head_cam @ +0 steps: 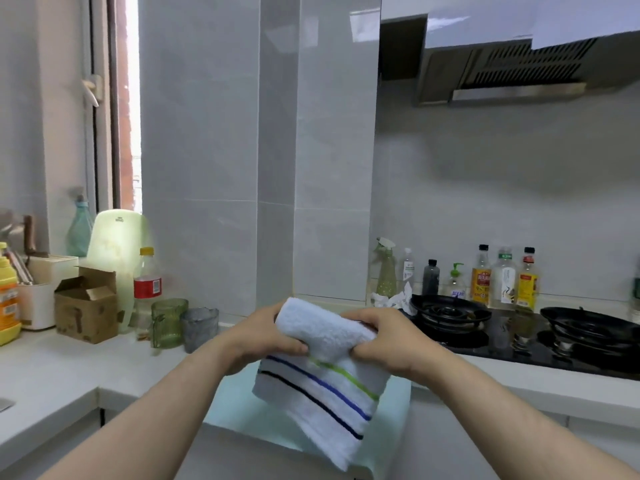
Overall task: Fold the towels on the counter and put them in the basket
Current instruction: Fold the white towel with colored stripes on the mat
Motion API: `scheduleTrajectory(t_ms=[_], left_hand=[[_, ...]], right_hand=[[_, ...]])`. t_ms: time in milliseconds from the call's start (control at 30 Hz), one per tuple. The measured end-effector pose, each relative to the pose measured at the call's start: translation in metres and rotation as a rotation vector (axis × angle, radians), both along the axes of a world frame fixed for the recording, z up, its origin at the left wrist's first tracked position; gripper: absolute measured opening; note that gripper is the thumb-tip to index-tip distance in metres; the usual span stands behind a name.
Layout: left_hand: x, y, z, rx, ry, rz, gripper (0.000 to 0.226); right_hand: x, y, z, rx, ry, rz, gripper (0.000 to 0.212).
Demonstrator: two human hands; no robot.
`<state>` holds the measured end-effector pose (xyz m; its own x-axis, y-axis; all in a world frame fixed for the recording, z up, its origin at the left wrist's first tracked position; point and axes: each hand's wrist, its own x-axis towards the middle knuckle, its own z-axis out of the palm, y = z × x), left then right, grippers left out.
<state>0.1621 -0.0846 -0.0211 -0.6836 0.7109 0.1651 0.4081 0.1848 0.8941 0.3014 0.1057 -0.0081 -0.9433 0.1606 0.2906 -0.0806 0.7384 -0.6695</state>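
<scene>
A white towel point(322, 386) with green, blue and black stripes hangs folded in the air in front of me, above a pale turquoise basket point(235, 407) at the counter's edge. My left hand point(263, 336) grips the towel's upper left part, thumb on its front. My right hand point(384, 341) pinches the upper right part, fingers curled into the cloth. The towel's lower end dangles over the basket and hides much of it.
The white counter point(52, 375) carries a cardboard box point(86, 306), a soda bottle point(147, 289), a green glass point(168, 322) and a grey glass point(199, 327) at left. A black gas stove point(519, 330) with bottles point(481, 275) behind it lies at right.
</scene>
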Motion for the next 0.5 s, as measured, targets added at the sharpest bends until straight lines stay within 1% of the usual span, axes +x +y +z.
scheduleTrajectory(t_ms=[67, 100, 133, 167, 233, 267, 300, 333, 400, 433, 500], left_hand=[[0.011, -0.002, 0.004, 0.09, -0.149, -0.063, 0.053], [0.017, -0.003, 0.005, 0.144, -0.218, -0.073, 0.052], [0.021, -0.003, 0.007, 0.194, -0.27, -0.066, 0.052], [0.025, -0.003, 0.007, 0.238, -0.307, -0.046, 0.051], [0.033, -0.001, 0.006, 0.298, -0.367, 0.012, 0.046], [0.035, 0.0, 0.004, 0.32, -0.41, 0.042, 0.042], [0.036, 0.001, 0.002, 0.332, -0.458, 0.072, 0.039], [0.036, 0.002, -0.002, 0.329, -0.504, 0.094, 0.039], [0.033, 0.004, -0.01, 0.29, -0.569, 0.117, 0.039], [0.03, 0.004, -0.014, 0.267, -0.587, 0.125, 0.038], [0.02, 0.004, -0.022, 0.229, -0.586, 0.129, 0.032]], right_hand=[[0.009, 0.007, 0.009, -0.08, 0.048, -0.022, 0.061], [0.013, 0.011, 0.01, -0.178, 0.1, -0.049, 0.066], [0.016, 0.014, 0.008, -0.317, 0.138, -0.077, 0.066], [0.018, 0.017, 0.004, -0.496, 0.145, -0.084, 0.062], [0.021, 0.02, -0.012, -0.812, 0.021, -0.019, 0.054], [0.021, 0.02, -0.021, -0.881, -0.06, 0.016, 0.053], [0.021, 0.018, -0.029, -0.899, -0.116, 0.031, 0.05], [0.02, 0.016, -0.034, -0.891, -0.137, 0.022, 0.041], [0.01, 0.018, -0.041, -0.877, -0.133, -0.064, 0.022], [0.004, 0.02, -0.043, -0.845, -0.136, -0.107, 0.02], [-0.006, 0.023, -0.046, -0.718, -0.183, -0.17, 0.024]])
